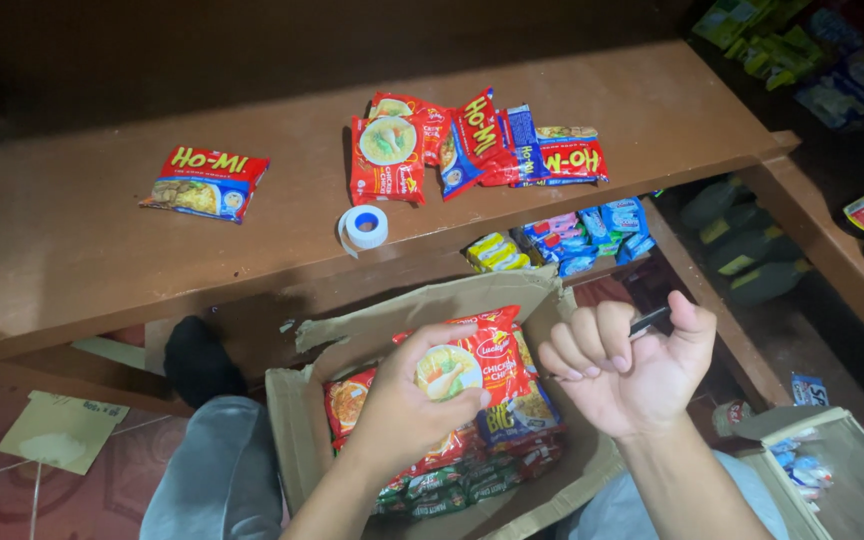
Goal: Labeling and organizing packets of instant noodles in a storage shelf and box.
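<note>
While the left hand (407, 400) clamps its fingers on a red noodle packet (482, 360) above the open cardboard box (297, 400), the right hand (627, 370) is closed around a dark pen (649, 321); further, more packets (472, 145) lie near the shelf's (102, 270) far edge.

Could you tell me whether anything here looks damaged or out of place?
The cardboard box has a torn, ragged flap at its back edge. One noodle packet lies apart on the wooden shelf, away from the jumbled pile of packets.

Glossy plastic noodle pack (472, 360), matt cardboard box (372, 335)
</note>
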